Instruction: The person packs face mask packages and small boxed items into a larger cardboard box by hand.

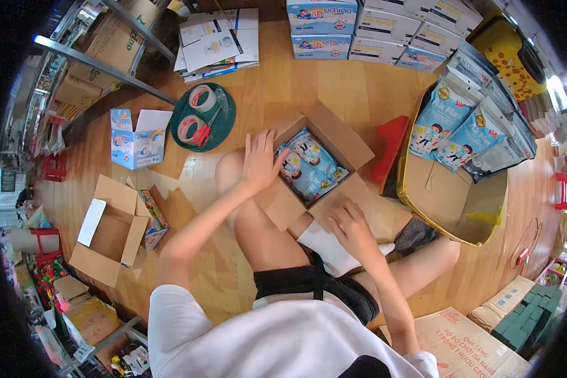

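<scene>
An opened cardboard box (354, 146) sits on the floor between my bent legs, its flaps folded outward. Inside lie blue printed packets (310, 165) with cartoon children on them. My left hand (262, 162) rests at the box's left side, fingers spread and thumb reaching over the rim toward the packets. Over the front flap is my right hand (353, 228), its fingers loosely bent and apart, holding nothing.
At right a larger carton (450, 189) holds upright mask packets (444, 116). Left are a green tray (223, 135) with tape rolls (201, 97) and red scissors (201, 133), a small printed box (138, 142) and an open carton (110, 233). White boxes (384, 28) are stacked behind.
</scene>
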